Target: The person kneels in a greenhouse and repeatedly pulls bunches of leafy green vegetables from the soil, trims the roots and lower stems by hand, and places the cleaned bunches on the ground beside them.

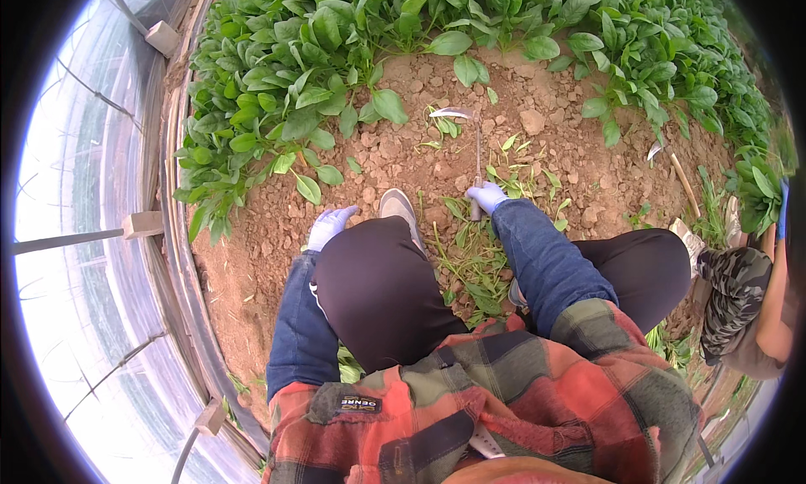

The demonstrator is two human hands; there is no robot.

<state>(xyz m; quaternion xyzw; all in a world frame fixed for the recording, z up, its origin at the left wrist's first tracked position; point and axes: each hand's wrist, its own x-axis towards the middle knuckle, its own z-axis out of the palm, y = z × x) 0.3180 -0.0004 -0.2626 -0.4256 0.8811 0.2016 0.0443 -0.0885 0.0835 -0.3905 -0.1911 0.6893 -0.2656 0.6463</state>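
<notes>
In a thin pale glove, my right hand [486,196] grips the handle of a sickle [478,147]. Its curved blade points left, just above the bare soil. My left hand [330,229], gloved too, hangs beside my bent left knee with no object visible in it; its underside is hidden. Leafy green plants, apparently spinach [315,75], stand in a dense arc before me. Cut leaves and stems [478,263] litter the ground between my feet, and a few lie under the blade.
At the right, a co-worker [740,301] in camouflage trousers holds a bunch of leafy greens [755,191] with a blue-gloved hand. A second sickle [683,178] with a wooden handle lies on the soil near them. Along the left runs a plastic-film greenhouse wall [82,188] with wooden blocks [143,224] and metal ribs.
</notes>
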